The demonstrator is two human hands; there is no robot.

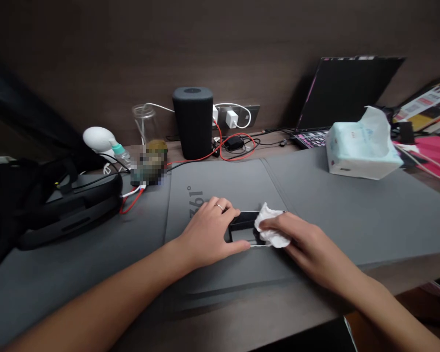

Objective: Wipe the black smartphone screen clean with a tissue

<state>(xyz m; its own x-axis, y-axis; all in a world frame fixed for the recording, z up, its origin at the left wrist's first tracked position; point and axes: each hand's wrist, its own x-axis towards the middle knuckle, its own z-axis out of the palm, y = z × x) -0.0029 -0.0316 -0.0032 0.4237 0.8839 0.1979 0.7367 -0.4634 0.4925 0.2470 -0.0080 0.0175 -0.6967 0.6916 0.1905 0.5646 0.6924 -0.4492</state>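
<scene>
A dark, glossy smartphone lies flat on the grey mat, its long side running left to right. My left hand grips its left end, thumb on the near edge and fingers on the far edge; a ring shows on one finger. In my right hand is a crumpled white tissue, pinched and pressed onto the right part of the screen. The tissue and right hand hide that end of the phone.
At the back stand a black speaker, a glass jar and a red cable. To the right are a tissue pack and an open laptop. A black headset-like device lies left.
</scene>
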